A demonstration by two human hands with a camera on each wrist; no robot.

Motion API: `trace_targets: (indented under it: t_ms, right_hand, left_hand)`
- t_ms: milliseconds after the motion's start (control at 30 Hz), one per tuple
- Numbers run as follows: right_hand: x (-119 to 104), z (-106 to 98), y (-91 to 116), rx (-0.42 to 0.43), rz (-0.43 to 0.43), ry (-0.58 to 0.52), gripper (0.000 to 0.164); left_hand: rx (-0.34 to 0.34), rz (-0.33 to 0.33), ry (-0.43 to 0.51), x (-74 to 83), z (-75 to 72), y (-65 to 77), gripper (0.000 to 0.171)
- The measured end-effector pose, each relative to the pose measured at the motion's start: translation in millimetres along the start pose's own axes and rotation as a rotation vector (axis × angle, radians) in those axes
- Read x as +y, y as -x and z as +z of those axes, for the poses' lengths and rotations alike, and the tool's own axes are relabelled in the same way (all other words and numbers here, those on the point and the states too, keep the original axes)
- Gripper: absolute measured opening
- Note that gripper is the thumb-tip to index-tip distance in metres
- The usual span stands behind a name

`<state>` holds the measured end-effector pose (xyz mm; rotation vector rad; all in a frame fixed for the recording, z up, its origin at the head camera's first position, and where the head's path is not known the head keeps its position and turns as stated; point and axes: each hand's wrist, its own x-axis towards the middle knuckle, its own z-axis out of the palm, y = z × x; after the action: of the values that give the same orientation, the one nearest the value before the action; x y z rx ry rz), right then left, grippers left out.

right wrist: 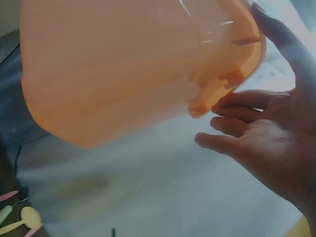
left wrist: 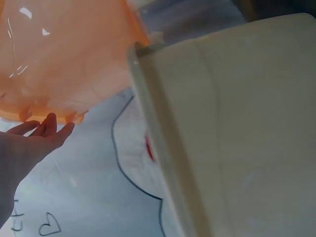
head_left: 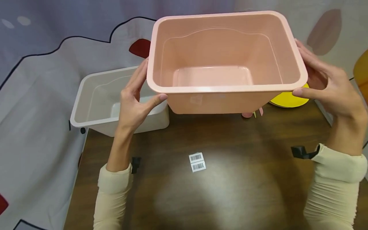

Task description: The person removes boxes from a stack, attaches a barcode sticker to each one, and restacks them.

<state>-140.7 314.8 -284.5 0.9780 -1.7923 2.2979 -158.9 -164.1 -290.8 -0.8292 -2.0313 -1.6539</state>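
Holding a pink bin [head_left: 212, 103] above the desk [head_left: 244, 191] — gripping opposite rim ends with left hand [head_left: 132, 105] and right hand [head_left: 339, 88]. Kinda tight behind the left, by the edge of a grey bin [head_left: 152, 123] — roomier on the near side of both.

Glare on tabletop [head_left: 224, 185]; wrist views hazy.
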Motion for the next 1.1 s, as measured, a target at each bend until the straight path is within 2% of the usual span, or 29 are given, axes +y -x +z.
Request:
trace_targets:
  t_ms: [100,200,333,433,600,800,967,1100]
  right_hand:
    - [8,-9,4,-0.005,0.087,0.062,0.088]
    - [17,-16,7,-0.011,0.155,0.087,0.088]
    - [31,-21,7,-0.021,0.225,0.105,0.09]
    - [43,-22,7,-0.018,0.255,0.105,0.09]
    - [61,-23,11,-0.009,0.258,0.077,0.091]
    - [77,-21,15,-0.037,0.278,0.106,0.093]
    - [86,-20,17,-0.02,0.289,0.098,0.091]
    - [91,-21,16,-0.039,0.313,0.111,0.092]
  left_hand:
    - [-0.006,-0.046,-0.016,-8.5,4.1,2.2,0.097]
    - [-0.019,-0.101,-0.103,-16.4,6.4,6.1,0.088]
    - [-0.033,-0.179,-0.22,-24.9,6.4,12.7,0.09]
    - [-0.073,-0.255,-0.271,-29.8,4.7,16.7,0.092]
    - [-0.169,-0.361,-0.324,-36.5,1.8,21.2,0.092]
    - [-0.196,-0.42,-0.323,-40.8,-1.8,25.1,0.093]
    - [-0.22,-0.419,-0.332,-46.0,-3.7,26.4,0.092]
    - [-0.222,-0.423,-0.333,-47.9,-4.9,28.8,0.094]
